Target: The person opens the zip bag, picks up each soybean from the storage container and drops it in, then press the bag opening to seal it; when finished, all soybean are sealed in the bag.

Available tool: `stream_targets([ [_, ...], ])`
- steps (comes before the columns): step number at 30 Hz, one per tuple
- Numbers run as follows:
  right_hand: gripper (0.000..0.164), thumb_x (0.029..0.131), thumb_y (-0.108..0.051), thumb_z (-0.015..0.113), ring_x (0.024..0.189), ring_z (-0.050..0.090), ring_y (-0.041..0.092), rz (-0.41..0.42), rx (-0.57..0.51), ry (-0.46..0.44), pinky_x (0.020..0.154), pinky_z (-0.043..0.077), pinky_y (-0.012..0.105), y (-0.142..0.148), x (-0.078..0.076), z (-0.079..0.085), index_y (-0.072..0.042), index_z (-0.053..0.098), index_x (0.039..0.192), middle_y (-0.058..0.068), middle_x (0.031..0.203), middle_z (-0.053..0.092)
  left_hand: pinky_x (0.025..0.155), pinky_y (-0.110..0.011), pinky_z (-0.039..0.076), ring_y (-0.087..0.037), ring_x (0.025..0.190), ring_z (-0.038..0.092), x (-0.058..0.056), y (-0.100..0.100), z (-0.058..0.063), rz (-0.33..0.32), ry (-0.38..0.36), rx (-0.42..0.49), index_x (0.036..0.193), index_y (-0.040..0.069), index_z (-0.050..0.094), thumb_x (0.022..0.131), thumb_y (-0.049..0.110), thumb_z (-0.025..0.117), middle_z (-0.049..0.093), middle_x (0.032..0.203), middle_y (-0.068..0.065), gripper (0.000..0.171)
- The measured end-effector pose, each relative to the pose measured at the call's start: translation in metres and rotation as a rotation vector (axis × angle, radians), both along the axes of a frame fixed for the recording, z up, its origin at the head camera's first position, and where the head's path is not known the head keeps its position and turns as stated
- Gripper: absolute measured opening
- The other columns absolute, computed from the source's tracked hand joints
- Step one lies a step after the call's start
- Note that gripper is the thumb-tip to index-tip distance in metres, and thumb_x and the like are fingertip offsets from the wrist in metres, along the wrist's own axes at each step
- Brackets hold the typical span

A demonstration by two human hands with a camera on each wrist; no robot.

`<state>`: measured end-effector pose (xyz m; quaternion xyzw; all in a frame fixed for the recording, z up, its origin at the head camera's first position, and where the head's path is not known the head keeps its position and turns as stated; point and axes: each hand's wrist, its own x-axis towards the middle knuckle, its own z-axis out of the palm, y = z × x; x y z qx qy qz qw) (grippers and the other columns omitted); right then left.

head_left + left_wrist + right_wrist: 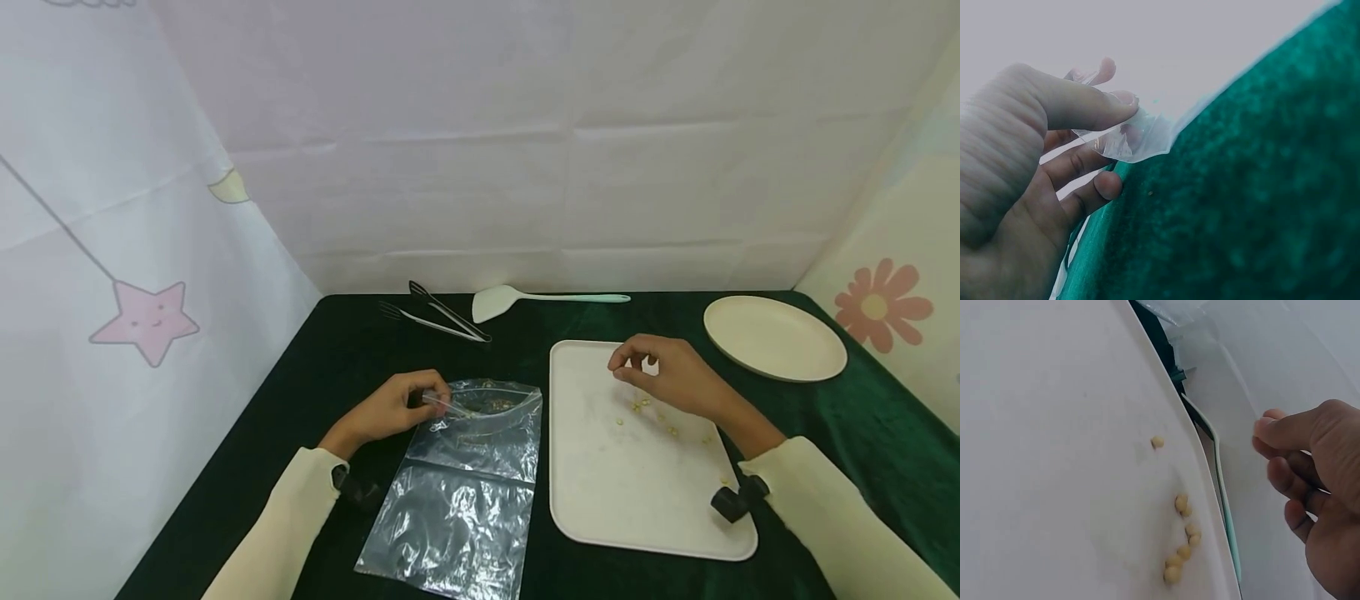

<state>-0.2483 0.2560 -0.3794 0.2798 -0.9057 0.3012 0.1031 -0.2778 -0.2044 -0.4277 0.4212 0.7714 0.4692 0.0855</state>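
My left hand [397, 404] pinches the upper left edge of a clear zip bag [468, 500] between thumb and fingers. That bag lies on the dark green cloth, its mouth partly parted, with small yellowish bits [498, 405] showing near the top. In the left wrist view a corner of the plastic [1141, 140] sticks out past the thumb. Over the far part of a white tray [637, 500], my right hand [667, 373] is raised, thumb and index fingertips together; I cannot tell whether a bean is between them. Several pale yellow soybeans [1174, 561] lie loose on the tray.
Metal tongs [450, 321] and a white spatula [498, 302] with a pale green handle lie along the back edge. A cream oval plate [776, 337] sits at the back right. Fabric walls [562, 183] enclose the back and sides.
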Motion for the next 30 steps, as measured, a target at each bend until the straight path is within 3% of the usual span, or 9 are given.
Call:
stream_targets([
  [4,0.008,0.096,-0.027,0.071,0.085,0.055,0.008,-0.019,-0.067,0.040,0.078,0.046,0.038,-0.011,-0.001,0.009,-0.028,0.070,0.104,-0.016,0.096,0.066,0.075,-0.036,0.053,-0.021,0.086,0.060,0.000,0.001,0.000,-0.013,0.014,0.011,0.106,0.011,0.067,0.096,0.003,0.066,0.064,0.104,-0.008,0.012],
  [11,0.010,0.096,-0.030,0.071,0.088,0.054,0.011,-0.028,-0.121,0.031,0.081,0.045,0.033,-0.037,-0.003,0.023,-0.028,0.071,0.105,-0.015,0.096,0.065,0.074,-0.038,0.054,-0.023,0.086,0.062,0.001,0.001,0.000,-0.016,0.013,0.003,0.107,0.010,0.066,0.097,0.002,0.064,0.065,0.104,-0.007,0.014],
  [15,0.012,0.095,-0.031,0.072,0.088,0.055,0.010,0.011,-0.148,0.022,0.082,0.045,0.032,-0.052,-0.004,0.026,-0.026,0.071,0.105,-0.017,0.096,0.065,0.074,-0.038,0.053,-0.022,0.085,0.061,0.004,0.002,0.004,-0.006,0.014,-0.015,0.106,0.009,0.066,0.097,0.004,0.065,0.064,0.103,-0.006,0.011],
  [23,0.009,0.096,-0.030,0.071,0.089,0.055,0.008,0.113,-0.150,0.035,0.082,0.046,0.038,-0.083,-0.002,0.031,-0.030,0.069,0.104,-0.019,0.101,0.065,0.071,-0.034,0.053,-0.019,0.082,0.060,0.001,0.000,0.000,-0.003,0.048,-0.018,0.106,0.010,0.066,0.097,0.003,0.065,0.064,0.101,-0.005,0.011],
  [30,0.009,0.096,-0.027,0.071,0.085,0.057,0.006,0.200,-0.156,0.032,0.079,0.046,0.036,-0.108,-0.001,0.023,-0.030,0.069,0.104,-0.020,0.101,0.066,0.067,-0.032,0.051,-0.021,0.079,0.059,0.013,0.006,0.015,-0.016,0.067,0.009,0.104,0.000,0.065,0.094,-0.009,0.062,0.064,0.099,-0.014,0.013],
])
